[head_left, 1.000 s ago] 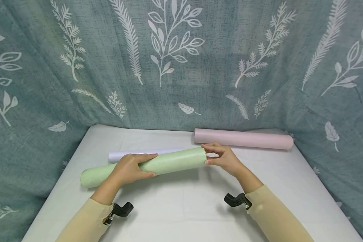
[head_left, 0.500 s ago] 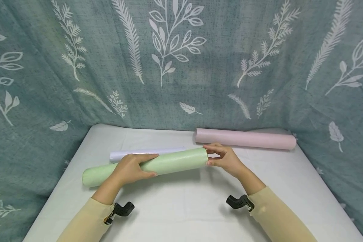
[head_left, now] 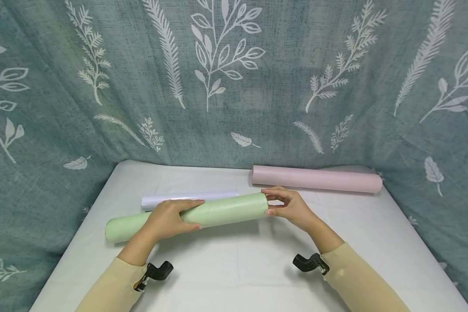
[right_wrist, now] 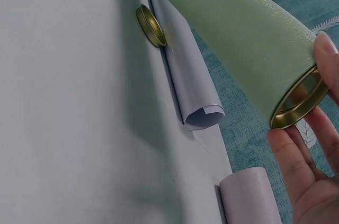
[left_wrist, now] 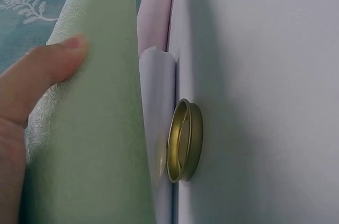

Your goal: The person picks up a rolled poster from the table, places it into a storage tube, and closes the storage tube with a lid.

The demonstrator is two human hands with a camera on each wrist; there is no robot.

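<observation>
A pale green cardboard tube slants across the middle of the table, its right end raised. My left hand grips it from above around the middle, the thumb on the near side. At its right end sits a gold metal lid, recessed inside the rim. The thumb and fingers of my right hand pinch the edge of this lid. Another gold lid stands on its edge on the table, against a rolled sheet of white-lilac paper; the green tube hides this lid in the head view.
A pink tube lies along the back edge of the white-covered table, to the right. Teal leaf-patterned cloth hangs behind and at both sides. Black camera mounts stick out from both sleeves.
The raised right end of the green tube has dipped very slightly, together with the right hand. Both hands keep the same hold.
</observation>
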